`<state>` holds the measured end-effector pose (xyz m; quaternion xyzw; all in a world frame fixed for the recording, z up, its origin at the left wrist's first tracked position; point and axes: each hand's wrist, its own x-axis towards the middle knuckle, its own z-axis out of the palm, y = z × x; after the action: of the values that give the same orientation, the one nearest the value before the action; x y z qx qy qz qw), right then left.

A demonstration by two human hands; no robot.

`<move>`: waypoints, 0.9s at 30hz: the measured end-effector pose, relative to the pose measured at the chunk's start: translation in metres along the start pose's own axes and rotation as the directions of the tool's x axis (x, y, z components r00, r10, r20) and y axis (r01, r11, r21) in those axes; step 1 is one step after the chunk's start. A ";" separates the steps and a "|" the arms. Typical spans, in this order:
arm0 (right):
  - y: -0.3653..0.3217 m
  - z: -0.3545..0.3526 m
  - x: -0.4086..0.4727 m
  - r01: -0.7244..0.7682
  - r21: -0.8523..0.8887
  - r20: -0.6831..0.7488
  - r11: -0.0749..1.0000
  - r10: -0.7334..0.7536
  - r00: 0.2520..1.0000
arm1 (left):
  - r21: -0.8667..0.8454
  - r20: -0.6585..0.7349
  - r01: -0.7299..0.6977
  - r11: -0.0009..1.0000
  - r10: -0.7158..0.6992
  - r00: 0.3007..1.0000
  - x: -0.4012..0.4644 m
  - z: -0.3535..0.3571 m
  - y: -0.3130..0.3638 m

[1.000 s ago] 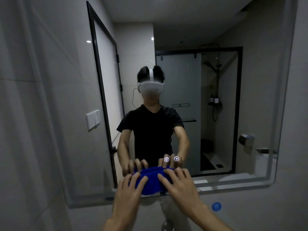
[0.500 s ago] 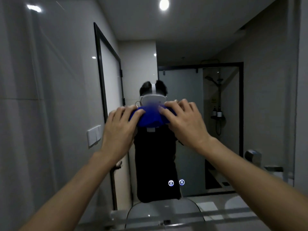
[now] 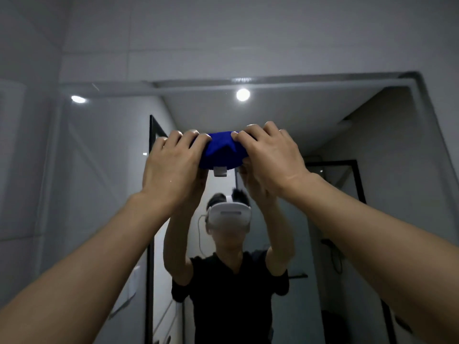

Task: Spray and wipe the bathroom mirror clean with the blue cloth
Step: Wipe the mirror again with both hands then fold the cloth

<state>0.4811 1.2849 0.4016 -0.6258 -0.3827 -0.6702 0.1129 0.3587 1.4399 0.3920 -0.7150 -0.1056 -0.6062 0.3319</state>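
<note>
My fingers [image 3: 196, 141] on both hands press the soft, light blue cloth [image 3: 221, 151] flat against the mirror [image 3: 323, 115], squished between them.

Grey tiled walls [image 3: 223, 33]; round ceiling light [image 3: 243, 94] glows; dim room.

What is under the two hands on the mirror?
A bunched blue cloth lies under the left hand and right hand; its ends and the glass behind are covered.

Pretty dim overall; one ceiling spotlight [image 3: 243, 94] glares above the hands [image 3: 173, 167], edges fisheye-warped, everything slightly soft.
</note>
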 end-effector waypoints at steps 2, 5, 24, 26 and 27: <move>0.005 -0.002 0.022 -0.006 -0.005 -0.008 1.000 0.006 1.000 | 0.023 -0.023 0.013 1.000 -0.012 1.000 0.022 0.001 -0.007; 0.014 -0.005 0.049 -0.008 -0.014 -0.001 1.000 0.008 1.000 | 0.052 -0.043 0.019 0.998 -0.017 0.999 0.047 0.003 -0.015; 0.034 -0.004 0.122 -0.038 -0.159 -0.017 0.987 0.035 0.999 | 0.039 -0.053 -0.027 0.999 0.029 0.998 0.133 0.003 -0.036; 0.036 -0.003 0.121 -0.015 -0.093 0.004 0.996 0.015 1.000 | -0.019 -0.036 -0.051 0.999 0.050 0.998 0.131 0.005 -0.042; 0.037 -0.003 0.120 -0.004 -0.065 0.010 0.998 0.005 1.000 | -0.028 -0.020 -0.065 0.997 0.065 0.998 0.129 0.006 -0.045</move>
<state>0.4788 1.2974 0.5268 -0.6333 -0.3599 -0.6789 0.0923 0.3697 1.4450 0.5285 -0.7169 -0.0702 -0.6034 0.3421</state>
